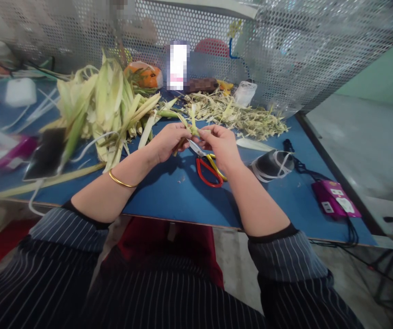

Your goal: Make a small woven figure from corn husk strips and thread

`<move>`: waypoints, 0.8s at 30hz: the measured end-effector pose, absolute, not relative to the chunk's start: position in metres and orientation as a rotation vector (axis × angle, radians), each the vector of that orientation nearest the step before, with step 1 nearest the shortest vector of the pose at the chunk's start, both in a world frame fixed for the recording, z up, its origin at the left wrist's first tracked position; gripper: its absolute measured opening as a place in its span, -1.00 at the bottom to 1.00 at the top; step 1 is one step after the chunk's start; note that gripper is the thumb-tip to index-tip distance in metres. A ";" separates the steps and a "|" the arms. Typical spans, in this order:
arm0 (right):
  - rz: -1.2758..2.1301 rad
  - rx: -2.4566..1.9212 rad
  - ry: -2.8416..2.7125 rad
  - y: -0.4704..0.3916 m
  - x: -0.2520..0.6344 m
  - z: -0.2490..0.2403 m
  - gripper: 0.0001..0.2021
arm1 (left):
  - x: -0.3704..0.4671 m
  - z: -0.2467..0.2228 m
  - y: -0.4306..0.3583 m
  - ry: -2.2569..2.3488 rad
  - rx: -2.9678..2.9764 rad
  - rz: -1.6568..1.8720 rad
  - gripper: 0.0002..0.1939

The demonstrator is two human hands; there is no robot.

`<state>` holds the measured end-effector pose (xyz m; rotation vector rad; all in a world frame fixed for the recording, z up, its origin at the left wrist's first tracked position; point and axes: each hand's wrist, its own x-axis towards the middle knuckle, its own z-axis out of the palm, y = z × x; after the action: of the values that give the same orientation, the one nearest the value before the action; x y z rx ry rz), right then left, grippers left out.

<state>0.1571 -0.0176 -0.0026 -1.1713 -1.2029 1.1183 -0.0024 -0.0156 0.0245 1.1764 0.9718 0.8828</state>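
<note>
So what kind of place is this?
It's probably a small craft workshop, though I can't be sure. The clues are a long blue-topped worktable, a big bunch of pale green, husk-like leaves with a heap of shredded yellowish scraps, and metal scissors with red and yellow handles.

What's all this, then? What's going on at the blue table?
A person's left hand and right hand pinch a pale green leafy strip above the blue table. Scissors show just below; whether they are held is unclear. Long leaves are heaped to the left, and shredded scraps lie beyond the right hand.
</note>
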 end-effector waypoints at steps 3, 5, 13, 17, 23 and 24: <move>1.012 -1.177 -1.321 -0.018 0.156 -0.005 -0.83 | -0.003 0.025 -0.017 0.967 1.166 0.897 -0.93; 1.007 -1.197 -1.349 -0.019 0.154 -0.005 -0.86 | -0.002 0.021 -0.017 1.005 1.233 0.950 -0.82; 1.009 -1.158 -1.292 -0.021 0.153 0.001 -0.75 | -0.008 0.010 -0.004 1.119 1.323 1.004 -0.78; 1.025 -1.171 -1.241 -0.020 0.154 0.004 -0.73 | -0.013 0.011 0.001 1.130 1.313 0.987 -0.78; 1.035 -1.175 -1.242 -0.020 0.152 0.001 -0.71 | -0.011 0.011 0.001 1.171 1.226 1.016 -0.74; 1.016 -1.180 -1.262 -0.019 0.153 0.000 -0.71 | -0.010 0.011 0.002 1.179 1.208 1.024 -0.73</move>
<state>0.1530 -0.0193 -0.0002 -1.1799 -1.2617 1.0162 -0.0104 0.0015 0.0110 1.2078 1.1794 1.0238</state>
